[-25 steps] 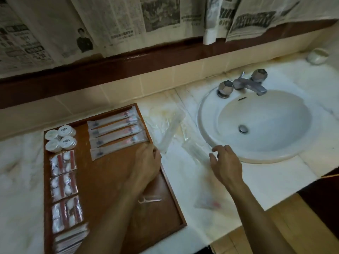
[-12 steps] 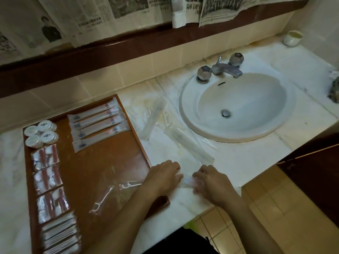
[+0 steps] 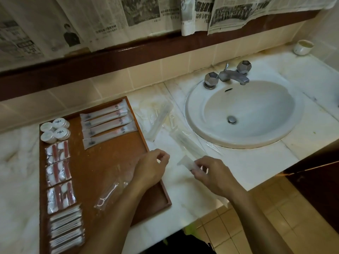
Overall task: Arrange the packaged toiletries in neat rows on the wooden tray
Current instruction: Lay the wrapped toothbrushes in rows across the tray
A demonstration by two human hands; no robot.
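My right hand pinches a clear packet above the worktop, ready to go on the wooden tray. My left hand, fingers curled, seems to pinch clear film at the tray's edge. Toothbrush sachets already lie in rows; a floss pick packet lies askew.

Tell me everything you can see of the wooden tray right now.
The wooden tray is a reddish-brown rectangle with a low raised rim, lying flat on the pale marble counter, left of the sink. Packaged toiletries line its left and far sides; a floss pick packet lies askew mid-tray. The left hand hovers over its right edge.
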